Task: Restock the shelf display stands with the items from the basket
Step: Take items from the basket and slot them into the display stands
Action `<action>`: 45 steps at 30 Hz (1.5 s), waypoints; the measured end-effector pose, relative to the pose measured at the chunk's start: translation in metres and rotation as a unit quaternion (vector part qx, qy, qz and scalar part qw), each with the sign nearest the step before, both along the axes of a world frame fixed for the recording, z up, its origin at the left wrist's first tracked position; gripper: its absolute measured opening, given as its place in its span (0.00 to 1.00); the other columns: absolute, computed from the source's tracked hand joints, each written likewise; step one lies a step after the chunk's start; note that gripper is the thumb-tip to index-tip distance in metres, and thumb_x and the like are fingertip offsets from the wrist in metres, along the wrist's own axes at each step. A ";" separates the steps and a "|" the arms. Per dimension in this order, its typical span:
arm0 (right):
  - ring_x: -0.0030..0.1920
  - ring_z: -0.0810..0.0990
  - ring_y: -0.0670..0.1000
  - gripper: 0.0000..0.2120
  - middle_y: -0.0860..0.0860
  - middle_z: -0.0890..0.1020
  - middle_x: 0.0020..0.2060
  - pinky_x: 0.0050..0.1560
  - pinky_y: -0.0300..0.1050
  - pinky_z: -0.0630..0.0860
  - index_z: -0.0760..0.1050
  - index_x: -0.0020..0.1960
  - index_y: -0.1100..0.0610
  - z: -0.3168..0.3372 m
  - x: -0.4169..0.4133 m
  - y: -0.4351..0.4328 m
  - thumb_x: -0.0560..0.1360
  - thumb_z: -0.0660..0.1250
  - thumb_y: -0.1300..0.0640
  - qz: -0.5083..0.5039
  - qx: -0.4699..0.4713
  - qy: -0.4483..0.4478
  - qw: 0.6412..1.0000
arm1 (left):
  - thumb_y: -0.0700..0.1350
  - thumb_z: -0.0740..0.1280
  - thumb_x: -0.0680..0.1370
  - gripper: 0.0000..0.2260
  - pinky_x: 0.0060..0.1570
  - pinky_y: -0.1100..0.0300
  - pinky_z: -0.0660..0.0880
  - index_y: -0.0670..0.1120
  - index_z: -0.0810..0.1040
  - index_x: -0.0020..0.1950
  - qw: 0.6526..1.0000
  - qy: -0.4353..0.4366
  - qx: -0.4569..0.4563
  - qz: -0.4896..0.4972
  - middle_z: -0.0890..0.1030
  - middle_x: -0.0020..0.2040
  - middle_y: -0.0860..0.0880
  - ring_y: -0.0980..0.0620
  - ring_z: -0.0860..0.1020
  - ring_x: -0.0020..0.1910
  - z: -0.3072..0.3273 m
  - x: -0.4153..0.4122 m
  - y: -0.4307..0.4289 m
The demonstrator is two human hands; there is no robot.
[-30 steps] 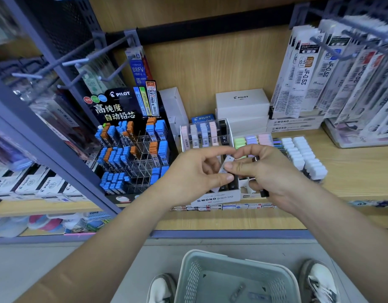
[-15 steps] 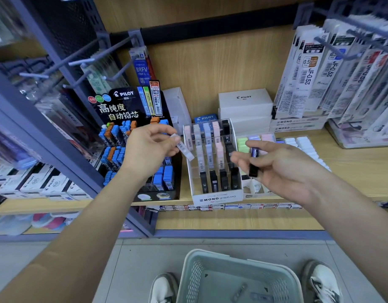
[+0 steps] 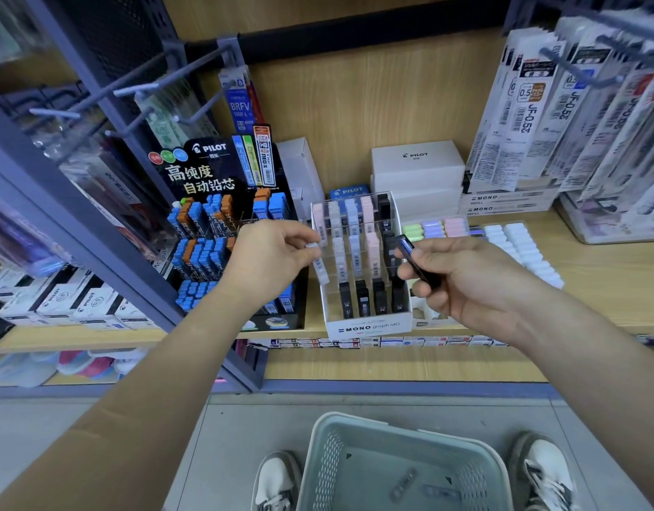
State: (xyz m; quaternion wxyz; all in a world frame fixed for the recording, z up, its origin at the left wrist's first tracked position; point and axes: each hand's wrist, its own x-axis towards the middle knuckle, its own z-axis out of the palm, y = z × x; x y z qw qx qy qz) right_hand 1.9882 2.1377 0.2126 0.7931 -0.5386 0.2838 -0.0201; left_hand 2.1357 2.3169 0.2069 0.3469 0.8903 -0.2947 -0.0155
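Note:
My left hand [image 3: 274,258] pinches a pale lead-refill case [image 3: 320,265] at the left column of the white MONO graph display stand [image 3: 368,326] on the wooden shelf. That stand holds rows of pastel and black cases. My right hand [image 3: 462,274] grips a black-and-blue lead case [image 3: 414,258] just right of the stand. A black PILOT lead display stand [image 3: 222,230] with blue and orange cases stands to the left. The grey-green basket [image 3: 403,470] sits on the floor between my shoes, with a few small cases at its bottom.
White PILOT boxes [image 3: 416,167] are stacked behind the stand. Pastel erasers [image 3: 436,228] and white ones [image 3: 521,248] lie to the right. Hanging refill packs [image 3: 539,116] fill the upper right. A blue metal rack [image 3: 97,230] with hooks juts out on the left.
My hands came apart after passing the pale case to the left. The left hand first swung towards the PILOT stand, then brought the case to the MONO stand's left column.

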 end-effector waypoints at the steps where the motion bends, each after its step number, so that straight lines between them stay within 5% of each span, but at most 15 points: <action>1: 0.24 0.72 0.46 0.12 0.55 0.82 0.33 0.19 0.35 0.66 0.74 0.62 0.67 0.000 0.000 0.001 0.80 0.61 0.65 0.004 -0.001 0.000 1.000 | 0.44 0.74 0.72 0.06 0.48 0.63 0.77 0.50 0.83 0.49 1.000 -0.007 -0.003 0.003 0.80 0.40 0.56 0.59 0.79 0.40 0.000 0.000 0.000; 12: 0.25 0.74 0.47 0.13 0.54 0.81 0.33 0.20 0.36 0.68 0.72 0.64 0.65 -0.005 0.000 -0.002 0.80 0.61 0.65 0.011 -0.004 -0.005 1.000 | 0.45 0.70 0.76 0.09 0.49 0.59 0.78 0.48 0.83 0.55 0.996 -0.088 -0.007 0.013 0.81 0.43 0.52 0.55 0.78 0.41 0.000 0.008 -0.003; 19: 0.25 0.73 0.47 0.06 0.54 0.80 0.32 0.21 0.36 0.67 0.74 0.56 0.61 -0.005 0.000 -0.001 0.80 0.61 0.65 0.023 -0.003 -0.013 1.000 | 0.55 0.70 0.73 0.14 0.38 0.58 0.72 0.44 0.80 0.39 0.979 -0.161 0.123 -0.035 0.74 0.34 0.52 0.53 0.73 0.36 0.000 0.015 -0.015; 23: 0.25 0.73 0.46 0.04 0.53 0.79 0.32 0.21 0.36 0.68 0.75 0.51 0.60 -0.004 -0.003 -0.003 0.80 0.62 0.65 0.026 -0.004 -0.015 1.000 | 0.52 0.69 0.75 0.11 0.41 0.58 0.71 0.45 0.83 0.44 0.975 -0.149 0.153 -0.058 0.80 0.40 0.48 0.51 0.76 0.41 -0.001 0.016 -0.022; 28: 0.25 0.74 0.46 0.08 0.54 0.80 0.33 0.22 0.35 0.69 0.76 0.58 0.64 -0.004 -0.004 -0.004 0.80 0.62 0.65 0.029 -0.005 -0.017 0.999 | 0.40 0.63 0.80 0.09 0.47 0.51 0.73 0.42 0.82 0.49 0.948 -0.212 0.217 -0.099 0.78 0.43 0.47 0.46 0.75 0.49 -0.001 0.017 -0.025; 35: 0.26 0.76 0.47 0.09 0.56 0.77 0.37 0.23 0.35 0.73 0.76 0.58 0.64 -0.003 -0.006 -0.002 0.78 0.65 0.66 0.022 0.001 -0.021 1.000 | 0.45 0.64 0.79 0.08 0.44 0.58 0.70 0.43 0.81 0.50 0.959 -0.189 0.193 -0.088 0.77 0.47 0.46 0.47 0.75 0.48 -0.001 0.021 -0.027; 45: 0.26 0.75 0.47 0.09 0.55 0.78 0.36 0.23 0.35 0.72 0.77 0.57 0.64 -0.001 -0.008 -0.001 0.77 0.66 0.66 0.030 -0.010 -0.017 0.999 | 0.44 0.68 0.77 0.06 0.50 0.53 0.74 0.45 0.83 0.49 0.969 -0.176 0.150 -0.091 0.80 0.46 0.47 0.49 0.76 0.48 -0.005 0.019 -0.026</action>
